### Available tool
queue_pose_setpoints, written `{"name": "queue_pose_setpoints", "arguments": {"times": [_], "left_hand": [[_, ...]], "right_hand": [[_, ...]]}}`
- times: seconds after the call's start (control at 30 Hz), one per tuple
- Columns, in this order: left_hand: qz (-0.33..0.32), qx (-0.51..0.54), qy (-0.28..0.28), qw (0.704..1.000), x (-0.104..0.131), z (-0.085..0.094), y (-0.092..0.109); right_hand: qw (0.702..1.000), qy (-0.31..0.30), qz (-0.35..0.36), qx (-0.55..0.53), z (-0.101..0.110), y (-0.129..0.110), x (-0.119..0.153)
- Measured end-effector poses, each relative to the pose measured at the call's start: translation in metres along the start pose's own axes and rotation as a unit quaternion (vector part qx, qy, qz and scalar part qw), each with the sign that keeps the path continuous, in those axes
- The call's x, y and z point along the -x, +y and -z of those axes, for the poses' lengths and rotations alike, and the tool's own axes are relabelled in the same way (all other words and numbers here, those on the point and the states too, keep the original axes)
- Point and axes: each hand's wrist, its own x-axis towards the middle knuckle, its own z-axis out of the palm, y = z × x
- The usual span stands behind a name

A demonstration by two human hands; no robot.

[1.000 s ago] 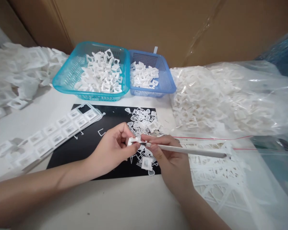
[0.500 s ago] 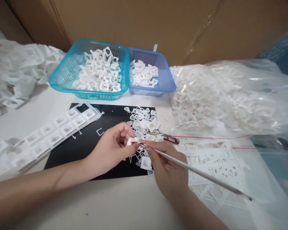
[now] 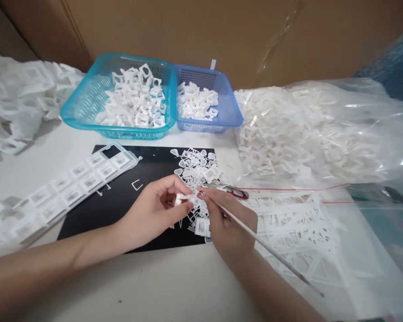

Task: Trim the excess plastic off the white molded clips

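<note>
Between the fingertips of my left hand (image 3: 151,208) is a small white plastic frame piece (image 3: 181,199), partly covered by the thumb. My right hand (image 3: 233,223) is closed around a long thin grey metal rod tool (image 3: 268,248). Its tip end lies close to the white piece, and its long shaft slants down to the right. Whether tip and piece touch, I cannot tell. Both hands are over a black mat (image 3: 110,208). Under and beyond the fingers lies a heap of thin white offcuts (image 3: 195,167), with a square white piece (image 3: 202,227) near my right hand.
A teal basket (image 3: 69,114) and a blue basket (image 3: 233,105) hold white pieces at the back. On the right is a clear bag (image 3: 322,129) of white parts; a red-handled tool (image 3: 237,192) lies before it. A white moulded strip (image 3: 72,194) crosses the mat's left side.
The rod's far end has swung down and left, and its tip has drawn slightly back from the white piece. Surroundings have shifted a little left in view.
</note>
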Motion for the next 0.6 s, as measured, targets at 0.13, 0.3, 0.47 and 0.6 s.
{"name": "queue_pose_setpoints", "arguments": {"times": [0.13,0.3,0.47,0.6], "left_hand": [[0.001,0.009,0.001,1.000,0.001,0.000,0.003],[-0.006,0.004,0.011,1.000,0.002,0.001,0.003],[-0.018,-0.011,0.021,1.000,0.002,0.000,0.001],[-0.021,-0.024,0.022,0.999,0.004,0.001,0.001]], "right_hand": [[0.996,-0.002,-0.058,-0.062,0.003,-0.006,-0.006],[0.932,-0.048,-0.242,-0.267,0.004,-0.009,-0.011],[0.891,-0.070,-0.307,-0.327,0.003,-0.012,-0.009],[0.920,-0.058,-0.264,-0.284,0.001,-0.013,-0.004]]}}
